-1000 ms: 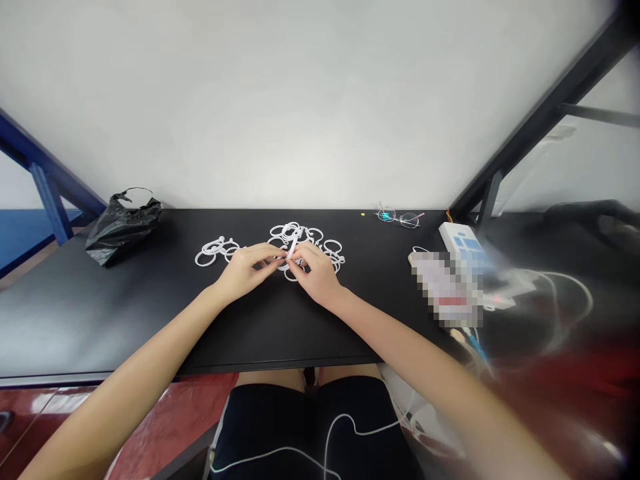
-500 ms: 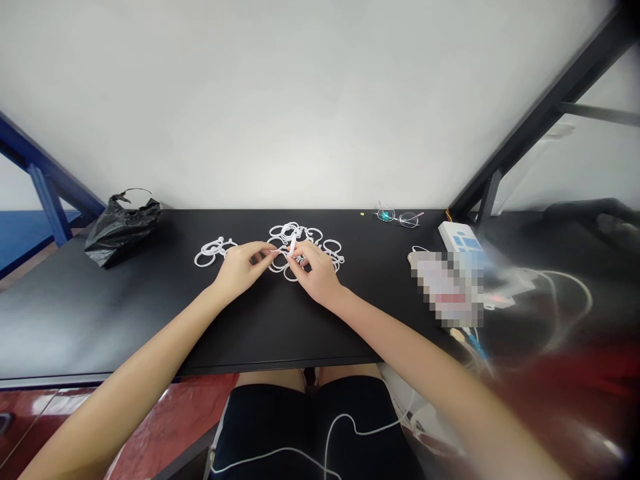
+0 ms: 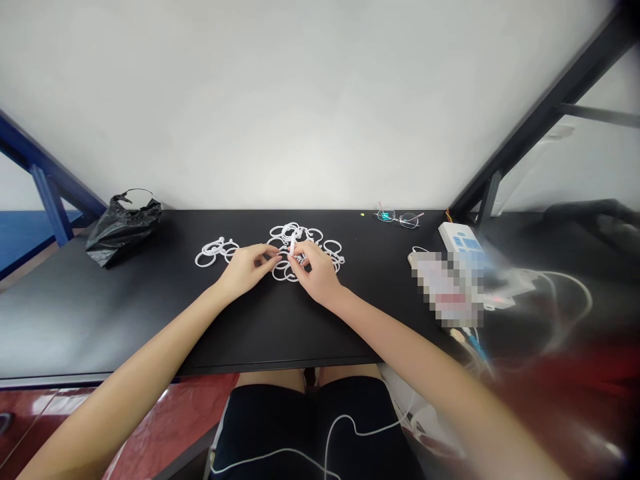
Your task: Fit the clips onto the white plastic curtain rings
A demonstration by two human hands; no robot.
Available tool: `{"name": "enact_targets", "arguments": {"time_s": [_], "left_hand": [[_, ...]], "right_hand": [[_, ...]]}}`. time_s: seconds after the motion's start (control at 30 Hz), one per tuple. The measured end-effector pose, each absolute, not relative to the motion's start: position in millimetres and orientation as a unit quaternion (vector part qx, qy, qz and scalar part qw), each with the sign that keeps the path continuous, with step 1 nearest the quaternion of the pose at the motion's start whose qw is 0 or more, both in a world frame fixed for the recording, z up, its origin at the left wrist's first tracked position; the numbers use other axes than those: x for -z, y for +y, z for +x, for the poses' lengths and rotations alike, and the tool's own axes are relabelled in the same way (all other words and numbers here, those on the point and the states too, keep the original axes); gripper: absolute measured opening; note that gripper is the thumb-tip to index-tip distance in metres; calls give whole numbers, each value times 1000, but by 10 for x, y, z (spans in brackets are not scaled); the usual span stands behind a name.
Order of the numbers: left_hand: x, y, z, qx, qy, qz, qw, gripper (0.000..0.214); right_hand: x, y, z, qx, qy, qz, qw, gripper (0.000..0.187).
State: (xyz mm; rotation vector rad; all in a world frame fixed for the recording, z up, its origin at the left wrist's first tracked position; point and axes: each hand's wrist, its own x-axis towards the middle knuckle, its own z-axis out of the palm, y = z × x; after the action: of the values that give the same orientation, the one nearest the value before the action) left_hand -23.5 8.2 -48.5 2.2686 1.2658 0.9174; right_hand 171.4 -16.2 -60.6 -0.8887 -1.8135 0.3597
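Note:
A loose pile of thin white plastic rings with small knobs lies on the black table, around and beyond my fingers. My right hand pinches a white ring, seen nearly edge-on, between thumb and fingers. Just left of it, my left hand has thumb and fingertips drawn together above the pile's near left side. Whatever those left fingertips grip is too small to make out. A smaller group of similar rings rests to the left of my left hand.
At the far left of the table stands a crumpled black plastic bag. Eyeglasses lie by the wall. A white power strip, a blurred-out phone and cables occupy the right side. Another cable crosses my lap.
My left hand has shifted slightly right, its fingertips closer to my right hand. The right hand keeps its pinch on the white ring in nearly the same spot.

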Motion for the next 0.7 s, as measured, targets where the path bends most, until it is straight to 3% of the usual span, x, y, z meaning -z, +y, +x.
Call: {"name": "enact_targets", "arguments": {"time_s": [0.53,0.7], "left_hand": [[446,53,-217,-334,433,822,159,29],[426,25,-221,-360,441,797,203,38]], "right_hand": [[574,-175,1725,-168,-758,-361,517,15],[554,-182,1722,-154,-767,-352,514,17]]}}
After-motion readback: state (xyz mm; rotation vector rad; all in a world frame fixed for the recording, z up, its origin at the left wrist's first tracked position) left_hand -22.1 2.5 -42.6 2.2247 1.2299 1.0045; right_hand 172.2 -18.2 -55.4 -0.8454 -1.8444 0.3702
